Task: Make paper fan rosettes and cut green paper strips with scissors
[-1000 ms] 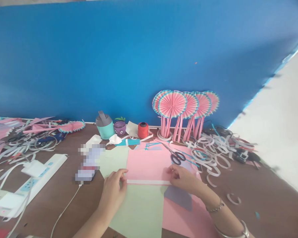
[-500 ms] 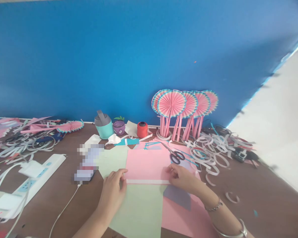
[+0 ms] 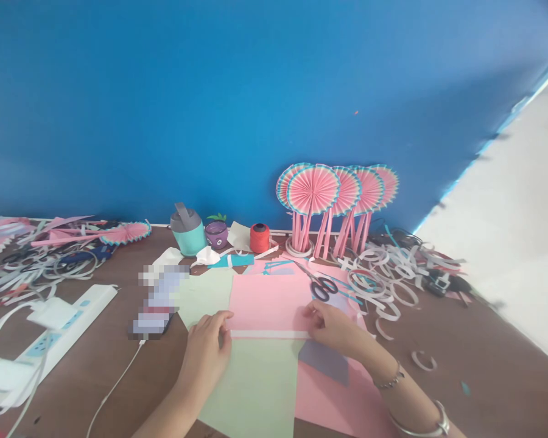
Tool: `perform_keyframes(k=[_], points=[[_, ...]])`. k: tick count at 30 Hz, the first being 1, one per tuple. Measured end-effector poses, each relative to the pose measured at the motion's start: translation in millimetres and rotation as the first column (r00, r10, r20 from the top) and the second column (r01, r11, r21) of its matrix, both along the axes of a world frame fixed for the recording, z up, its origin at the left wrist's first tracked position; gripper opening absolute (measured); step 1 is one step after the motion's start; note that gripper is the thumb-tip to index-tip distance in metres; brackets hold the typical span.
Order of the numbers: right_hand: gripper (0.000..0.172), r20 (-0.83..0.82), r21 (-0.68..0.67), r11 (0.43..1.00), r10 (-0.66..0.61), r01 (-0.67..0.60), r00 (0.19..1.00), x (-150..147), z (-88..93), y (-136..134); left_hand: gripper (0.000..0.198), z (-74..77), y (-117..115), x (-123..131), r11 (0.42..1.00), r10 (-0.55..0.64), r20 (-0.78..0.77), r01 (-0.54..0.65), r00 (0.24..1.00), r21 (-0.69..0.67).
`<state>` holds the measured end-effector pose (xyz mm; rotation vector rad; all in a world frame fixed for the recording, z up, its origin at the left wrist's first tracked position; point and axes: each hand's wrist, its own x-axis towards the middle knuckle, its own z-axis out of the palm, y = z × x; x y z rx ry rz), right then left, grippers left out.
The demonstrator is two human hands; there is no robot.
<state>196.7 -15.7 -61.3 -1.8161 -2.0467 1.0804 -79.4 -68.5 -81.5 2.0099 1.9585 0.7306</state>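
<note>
A sheet of pink paper [image 3: 269,301] lies in front of me, with a white strip [image 3: 270,334] running along its near edge. My left hand [image 3: 210,340] has its curled fingers and thumb closed at the sheet's left edge, beside the end of the strip. At the right edge, my right hand [image 3: 331,325] pinches the same sheet near the strip's other end. Pale green paper [image 3: 256,389] is underneath and reaches toward me. Just beyond my right hand lie scissors [image 3: 323,287] with dark handles.
Pink pleated paper fans [image 3: 314,190] stand at the back by the blue wall. Curled white strips [image 3: 383,286] lie at right. A phone [image 3: 159,304] on a cable and a power strip [image 3: 59,340] are at left. Behind are a teal cup [image 3: 189,234] and red spool [image 3: 259,238].
The whole view has shifted slightly, so things sit a little further left. Both hands keep their places at the pink paper's two edges.
</note>
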Motion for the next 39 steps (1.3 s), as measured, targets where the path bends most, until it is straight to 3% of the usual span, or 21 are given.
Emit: perform_keyframes(k=[7,12,18,22,27,33,39], points=[[0.038,0.042,0.032,0.999,0.006,-0.008,0.999,-1.1,-5.4,-0.5,0.034,6.9,0.9,2.0,0.999,0.004,-0.041,-0.006,0.999,-0.045],[0.040,0.154,0.057,0.998,-0.017,0.008,0.988,-5.6,0.1,-5.3,0.037,10.1,3.2,4.2,0.995,-0.005,-0.107,-0.006,0.994,-0.100],[0.032,0.245,0.091,0.996,-0.031,0.009,0.969,-4.1,4.1,-7.1,0.038,13.0,3.2,5.2,0.992,-0.016,-0.168,-0.005,0.986,-0.124],[0.026,0.298,0.081,0.994,-0.095,0.074,0.950,1.7,11.6,-5.2,0.035,16.7,2.6,4.0,0.992,-0.002,-0.183,-0.022,0.983,-0.127],[0.022,0.278,0.026,0.996,-0.088,0.084,0.957,14.1,16.8,0.8,0.030,17.3,3.8,-3.6,0.983,0.016,-0.128,-0.039,0.992,-0.181],[0.007,0.051,-0.011,1.000,-0.012,0.013,0.999,32.3,4.0,9.7,0.032,18.5,5.2,-10.5,0.978,0.041,-0.017,-0.043,0.999,-0.204],[0.021,0.175,0.110,0.993,-0.069,0.050,0.982,22.8,5.3,7.7,0.032,18.1,9.5,-18.1,0.965,0.092,0.105,-0.062,0.990,-0.256]])
